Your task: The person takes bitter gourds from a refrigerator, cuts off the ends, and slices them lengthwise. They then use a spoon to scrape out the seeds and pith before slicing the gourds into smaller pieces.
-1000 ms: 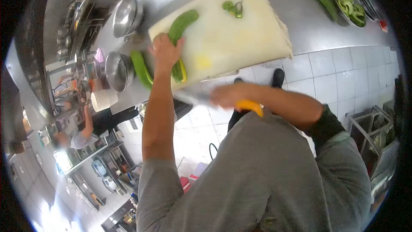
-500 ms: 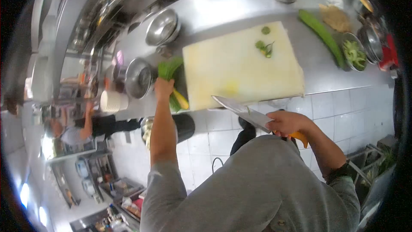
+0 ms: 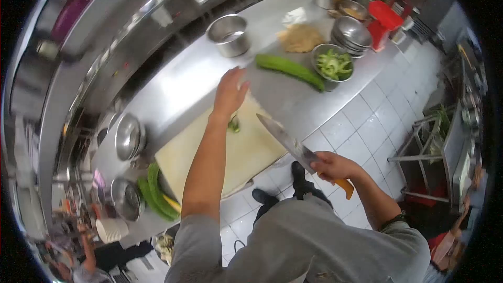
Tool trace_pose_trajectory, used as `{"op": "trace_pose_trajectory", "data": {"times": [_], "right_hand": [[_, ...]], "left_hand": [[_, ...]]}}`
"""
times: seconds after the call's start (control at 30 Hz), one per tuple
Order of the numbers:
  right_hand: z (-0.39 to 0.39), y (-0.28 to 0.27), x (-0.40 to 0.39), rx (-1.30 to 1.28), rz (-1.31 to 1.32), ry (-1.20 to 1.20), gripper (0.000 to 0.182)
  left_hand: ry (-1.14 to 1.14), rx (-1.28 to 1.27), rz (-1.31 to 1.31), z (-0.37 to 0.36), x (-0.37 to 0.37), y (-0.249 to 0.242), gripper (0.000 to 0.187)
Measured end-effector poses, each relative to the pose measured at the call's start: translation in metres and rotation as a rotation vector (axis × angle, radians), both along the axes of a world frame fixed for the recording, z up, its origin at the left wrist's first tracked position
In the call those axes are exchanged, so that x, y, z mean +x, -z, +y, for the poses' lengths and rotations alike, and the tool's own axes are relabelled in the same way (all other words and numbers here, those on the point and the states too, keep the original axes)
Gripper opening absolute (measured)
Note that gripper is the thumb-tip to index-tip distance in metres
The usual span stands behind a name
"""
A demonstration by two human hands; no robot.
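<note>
My right hand (image 3: 334,167) is closed around the orange handle of a large kitchen knife (image 3: 285,139), its blade angled over the near right edge of the white cutting board (image 3: 209,162). Above the board's far end my left hand (image 3: 230,93) reaches out, fingers stretched and thumb apart, nothing visible in it. Just below that hand lie small green vegetable trimmings (image 3: 234,123), partly hidden by it. A long green gourd (image 3: 290,69) rests on the steel counter to the right. Several more green gourds (image 3: 157,194) lie at the board's left side, with something yellow beside them.
A bowl of sliced green vegetable (image 3: 334,65) stands near stacked metal bowls (image 3: 351,35) and a red object (image 3: 384,21). An empty steel pot (image 3: 228,35) sits at the back. Metal bowls (image 3: 129,137) and stacked white containers (image 3: 111,230) are at left. Another person (image 3: 89,262) is lower left.
My left hand has let go of the green gourds at the left and swung across to the board's far end. The view has turned right; the knife stays in my right hand.
</note>
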State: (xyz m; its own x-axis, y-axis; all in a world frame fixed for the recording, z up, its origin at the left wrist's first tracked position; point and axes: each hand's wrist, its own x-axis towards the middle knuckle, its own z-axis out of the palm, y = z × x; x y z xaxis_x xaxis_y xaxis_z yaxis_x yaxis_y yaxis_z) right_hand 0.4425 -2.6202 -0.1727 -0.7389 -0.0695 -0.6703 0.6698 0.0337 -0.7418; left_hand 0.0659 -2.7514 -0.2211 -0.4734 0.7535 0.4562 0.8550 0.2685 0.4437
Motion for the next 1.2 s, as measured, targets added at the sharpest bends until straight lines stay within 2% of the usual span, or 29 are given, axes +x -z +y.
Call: {"op": "trace_pose_trajectory", "data": {"times": [0.07, 0.17, 0.23, 0.27, 0.33, 0.37, 0.43, 0.5, 0.57, 0.63, 0.67, 0.73, 0.8, 0.87, 0.97, 1.13, 1.2], "right_hand": [[0.005, 0.015, 0.013, 0.089, 0.016, 0.018, 0.024], [-0.007, 0.026, 0.012, 0.144, 0.068, -0.126, 0.028], [-0.018, 0.006, -0.01, 0.204, 0.137, -0.323, 0.025], [-0.029, 0.025, -0.012, 0.212, 0.22, -0.36, 0.025], [-0.049, 0.047, -0.023, 0.247, 0.312, -0.427, 0.025], [-0.06, 0.047, -0.032, 0.273, 0.324, -0.461, 0.025], [-0.085, 0.066, -0.049, 0.322, 0.531, -0.509, 0.022], [-0.118, 0.1, -0.068, 0.329, 0.578, -0.529, 0.023], [-0.116, 0.078, -0.096, 0.362, 0.595, -0.697, 0.022], [-0.113, 0.092, -0.109, 0.448, 0.629, -0.593, 0.023], [-0.103, 0.115, -0.11, 0.574, 0.921, -0.505, 0.026], [-0.063, -0.014, -0.112, 0.342, 0.105, -0.441, 0.03], [-0.041, 0.064, -0.103, 0.595, 0.371, -0.452, 0.028], [-0.044, 0.043, -0.097, 0.709, 0.428, -0.42, 0.023], [-0.064, -0.003, -0.082, 0.788, 0.387, -0.437, 0.019], [-0.108, -0.035, -0.077, 0.842, 0.382, -0.582, 0.018], [-0.114, -0.028, -0.077, 0.874, 0.32, -0.619, 0.02]], "left_hand": [[0.161, -0.071, 0.065, 0.06, 0.017, -0.005, 0.055], [0.113, -0.259, 0.217, 0.145, 0.034, 0.007, 0.063], [0.118, -0.457, 0.201, 0.176, 0.014, 0.035, 0.063], [0.122, -0.566, 0.19, 0.184, 0.005, 0.047, 0.063], [0.208, -0.722, 0.205, 0.182, 0.0, 0.022, 0.062], [0.25, -0.81, 0.211, 0.174, -0.005, 0.008, 0.062], [0.323, -0.643, 0.137, 0.139, -0.022, -0.008, 0.061], [0.141, -0.533, 0.266, 0.091, -0.035, -0.031, 0.059], [-0.006, -0.623, 0.166, 0.027, -0.024, -0.087, 0.056], [-0.19, -0.736, 0.047, -0.053, -0.005, -0.121, 0.055], [-0.282, -0.779, -0.015, -0.093, 0.012, -0.129, 0.055], [-0.411, -0.668, -0.18, -0.179, 0.063, -0.123, 0.058], [-0.457, -0.52, -0.387, -0.244, 0.117, -0.099, 0.063], [-0.573, -0.494, -0.442, -0.293, 0.155, -0.038, 0.075], [-0.623, -0.427, -0.51, -0.3, 0.193, -0.005, 0.072], [-0.669, -0.418, -0.431, -0.295, 0.209, -0.001, 0.065], [-0.682, -0.423, -0.45, -0.292, 0.209, -0.001, 0.064]]}}
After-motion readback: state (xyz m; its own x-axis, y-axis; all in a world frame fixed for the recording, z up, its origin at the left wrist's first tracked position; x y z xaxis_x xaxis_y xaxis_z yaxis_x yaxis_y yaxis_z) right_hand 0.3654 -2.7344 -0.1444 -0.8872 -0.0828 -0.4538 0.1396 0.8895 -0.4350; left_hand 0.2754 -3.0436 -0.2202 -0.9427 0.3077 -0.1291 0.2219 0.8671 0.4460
